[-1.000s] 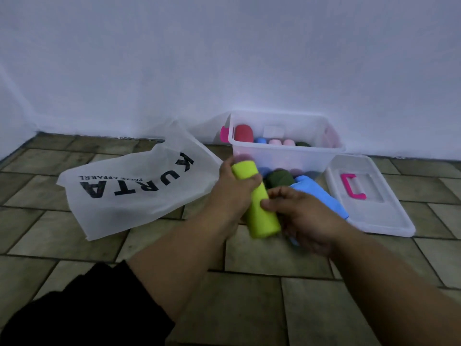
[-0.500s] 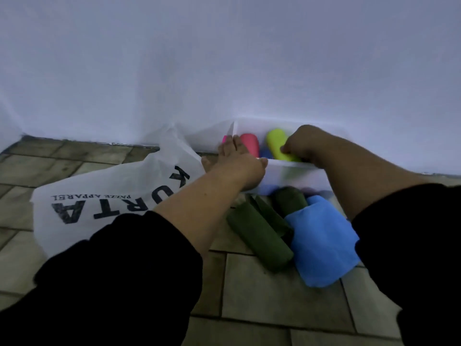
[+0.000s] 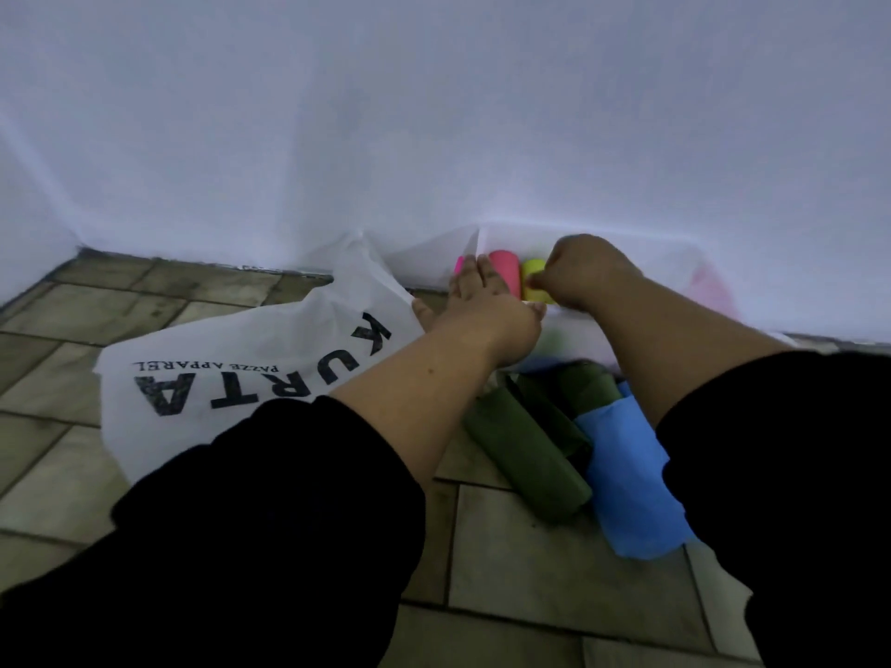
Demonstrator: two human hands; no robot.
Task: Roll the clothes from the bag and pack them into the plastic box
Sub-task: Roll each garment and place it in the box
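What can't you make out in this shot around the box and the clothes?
- Inside of the plastic box, head view: the left hand, the right hand and its near wall cover it; only parts of the pink roll and yellow-green roll show.
- What is in the bag: hidden by its opaque white fabric.
- Right side of the blue cloth: covered by the right sleeve.

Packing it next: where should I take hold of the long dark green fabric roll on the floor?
Grip the middle of the dark green fabric roll, coming from above on its left side: it lies flat, a long cylinder, and the blue folded cloth crowds its other side.
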